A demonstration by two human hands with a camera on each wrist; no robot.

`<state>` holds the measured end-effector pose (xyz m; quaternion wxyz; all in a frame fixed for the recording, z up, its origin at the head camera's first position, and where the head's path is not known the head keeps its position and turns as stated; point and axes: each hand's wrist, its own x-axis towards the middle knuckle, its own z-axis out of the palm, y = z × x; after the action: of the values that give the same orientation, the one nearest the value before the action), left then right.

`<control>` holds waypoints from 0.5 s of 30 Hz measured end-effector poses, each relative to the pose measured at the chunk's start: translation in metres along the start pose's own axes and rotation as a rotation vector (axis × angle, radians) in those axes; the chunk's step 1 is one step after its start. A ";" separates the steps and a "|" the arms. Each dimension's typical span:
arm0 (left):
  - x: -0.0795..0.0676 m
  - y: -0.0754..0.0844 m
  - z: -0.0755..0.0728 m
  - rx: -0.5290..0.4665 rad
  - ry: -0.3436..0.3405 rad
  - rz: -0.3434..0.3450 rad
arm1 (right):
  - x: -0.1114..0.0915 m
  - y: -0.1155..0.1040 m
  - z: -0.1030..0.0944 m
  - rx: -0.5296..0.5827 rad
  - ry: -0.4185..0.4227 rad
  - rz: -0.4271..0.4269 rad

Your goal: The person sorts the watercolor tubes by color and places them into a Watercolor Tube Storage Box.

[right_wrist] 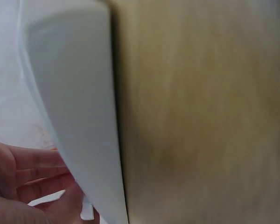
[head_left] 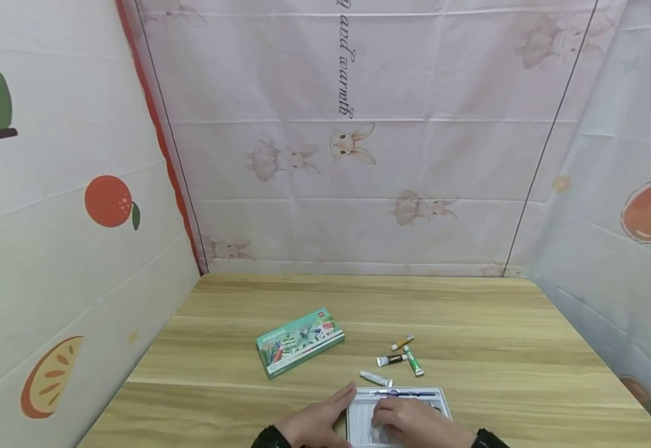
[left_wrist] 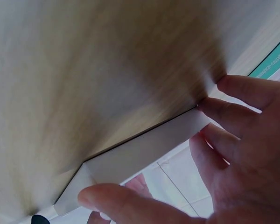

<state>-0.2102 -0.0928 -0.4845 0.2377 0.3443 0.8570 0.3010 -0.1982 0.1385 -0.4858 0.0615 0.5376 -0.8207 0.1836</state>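
Observation:
A white plastic tray (head_left: pixel 363 410) lies at the table's near edge, with a dark-handled paintbrush (head_left: pixel 403 393) along its far side. My left hand (head_left: pixel 321 420) rests against the tray's left side, fingers nearly straight. In the left wrist view its thumb (left_wrist: pixel 112 198) and fingertips touch the pale side wall (left_wrist: pixel 144 144). Over the tray's inside, my right hand (head_left: pixel 411 422) has its fingers curled down and pinches a small white-tipped paint tube (left_wrist: pixel 104 216), mostly hidden. The right wrist view shows the same right hand (right_wrist: pixel 32 186) beside the tray wall (right_wrist: pixel 79 93).
Beyond the tray lie a white paint tube (head_left: pixel 375 378), a black one (head_left: pixel 391 360), a green one (head_left: pixel 413 362) and an ochre one (head_left: pixel 402 341). A green paint box (head_left: pixel 300 342) lies at back left. Printed cloth walls (head_left: pixel 359 236) enclose the wooden table (head_left: pixel 219 373).

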 end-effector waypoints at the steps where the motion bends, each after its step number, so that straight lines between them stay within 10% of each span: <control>1: 0.000 0.000 0.000 0.011 0.002 0.007 | -0.001 0.001 0.000 0.001 -0.003 0.004; 15: 0.000 0.000 0.002 0.049 0.016 -0.003 | -0.009 0.009 -0.005 0.052 -0.017 0.006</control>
<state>-0.2092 -0.0922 -0.4859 0.2227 0.3461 0.8665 0.2824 -0.2027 0.1514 -0.4859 0.0400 0.5380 -0.8178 0.2003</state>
